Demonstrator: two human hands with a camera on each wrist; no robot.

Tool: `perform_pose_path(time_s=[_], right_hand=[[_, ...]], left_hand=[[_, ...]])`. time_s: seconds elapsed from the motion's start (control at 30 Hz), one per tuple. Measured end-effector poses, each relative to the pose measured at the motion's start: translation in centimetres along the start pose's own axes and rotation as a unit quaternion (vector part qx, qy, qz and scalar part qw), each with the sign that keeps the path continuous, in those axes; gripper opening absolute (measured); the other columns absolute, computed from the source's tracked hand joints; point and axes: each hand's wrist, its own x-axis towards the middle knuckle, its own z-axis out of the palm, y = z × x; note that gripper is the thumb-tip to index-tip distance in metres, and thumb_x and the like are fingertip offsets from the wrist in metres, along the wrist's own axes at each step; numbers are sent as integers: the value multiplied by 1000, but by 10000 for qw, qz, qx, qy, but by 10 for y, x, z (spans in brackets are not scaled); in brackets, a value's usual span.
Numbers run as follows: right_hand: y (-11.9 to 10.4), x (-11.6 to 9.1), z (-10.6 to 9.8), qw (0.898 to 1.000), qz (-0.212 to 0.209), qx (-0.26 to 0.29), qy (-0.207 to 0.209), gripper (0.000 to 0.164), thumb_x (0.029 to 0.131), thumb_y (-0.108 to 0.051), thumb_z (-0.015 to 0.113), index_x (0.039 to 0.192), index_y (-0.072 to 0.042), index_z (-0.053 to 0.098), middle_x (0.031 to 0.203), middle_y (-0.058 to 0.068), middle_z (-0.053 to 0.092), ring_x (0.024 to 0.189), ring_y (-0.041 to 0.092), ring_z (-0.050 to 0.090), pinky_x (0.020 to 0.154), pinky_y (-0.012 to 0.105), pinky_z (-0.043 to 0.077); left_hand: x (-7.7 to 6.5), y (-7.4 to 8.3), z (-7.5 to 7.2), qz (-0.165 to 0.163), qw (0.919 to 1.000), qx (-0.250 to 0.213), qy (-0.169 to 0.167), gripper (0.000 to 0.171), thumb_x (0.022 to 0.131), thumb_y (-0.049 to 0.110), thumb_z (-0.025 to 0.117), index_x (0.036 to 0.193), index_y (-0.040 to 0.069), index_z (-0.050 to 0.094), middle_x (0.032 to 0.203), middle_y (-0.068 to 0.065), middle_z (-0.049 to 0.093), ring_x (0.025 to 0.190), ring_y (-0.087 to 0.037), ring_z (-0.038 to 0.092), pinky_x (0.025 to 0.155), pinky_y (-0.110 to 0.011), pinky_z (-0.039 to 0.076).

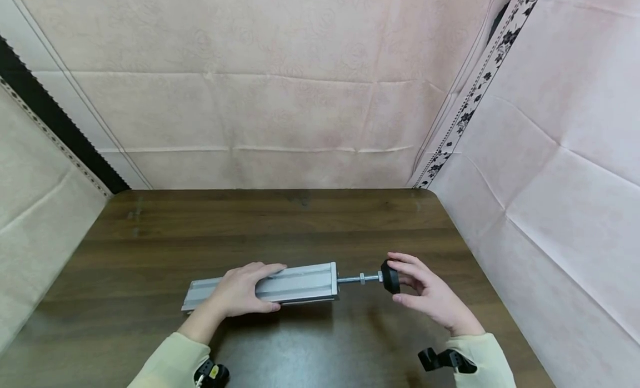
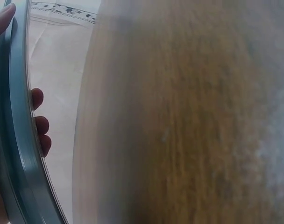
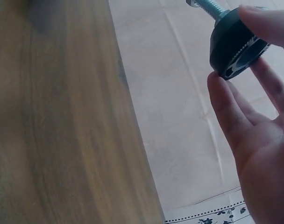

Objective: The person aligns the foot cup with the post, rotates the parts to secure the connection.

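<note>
My left hand (image 1: 240,291) grips a long silver aluminium profile (image 1: 307,282) from above, thumb on the near side and fingers over the far side. In the left wrist view, fingertips (image 2: 42,125) curl past the edge of the profile (image 2: 21,116). A threaded rod (image 1: 350,279) with a nut (image 1: 362,278) sticks out of the profile's right end. On its outer end sits a round black levelling foot (image 1: 390,277). My right hand (image 1: 435,296) pinches this foot by its rim; the right wrist view shows the foot's hollow, toothed underside (image 3: 247,58) between thumb and fingers.
Both hands work over the near half of a brown wooden table (image 1: 280,227). Pale cloth hangs behind the table (image 1: 300,110) and along both sides, with a floral border strip (image 1: 465,115) at the right corner. A black strap mount (image 1: 445,360) is on the right wrist.
</note>
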Motion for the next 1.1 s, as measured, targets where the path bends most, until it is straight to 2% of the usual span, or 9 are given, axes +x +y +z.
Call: perform_pose_path(time_s=[0.1,0.43,0.67,0.83,1.0,1.1], right_hand=[[-2,2,-1,10000,-41,-22,3,61,80,11,65,137,3,43,139,24,32,107,16,55,88,22,44],[-4,4,-1,9991,243,196,282,60,81,9,65,136,0,45,125,8,43,94,18,60,77,26,49],[0,3,3,9935,992,13,567,54,85,-1,65,136,-8,49,115,13,50,88,20,62,71,30,51],[0,2,3,9913,1141,31,663,50,88,-3,62,136,-8,49,111,9,54,79,20,62,64,35,52],[0,3,5,9867,1437,113,748,46,89,-7,62,134,-7,50,113,14,54,67,27,59,60,36,51],[-1,3,4,9856,1518,203,716,50,89,-9,62,137,-8,47,118,19,51,77,22,63,66,34,52]], left_hand=[[0,0,-1,-8,10000,-12,41,74,68,60,71,134,34,51,113,8,59,101,-12,55,78,-44,43],[1,3,-4,40,10000,-60,42,73,68,60,71,134,34,51,114,7,59,102,-12,55,81,-45,43],[1,2,-2,48,10000,8,-1,73,69,62,70,134,36,50,114,7,59,102,-12,55,80,-44,43],[1,3,-2,34,10000,18,21,74,68,61,71,134,37,50,113,8,59,101,-12,55,79,-44,43],[1,3,-2,67,10000,27,8,73,68,61,71,134,35,51,112,9,59,100,-11,55,79,-41,44],[1,3,-2,54,10000,32,2,74,68,61,71,134,34,51,113,8,59,101,-11,55,79,-41,44]])
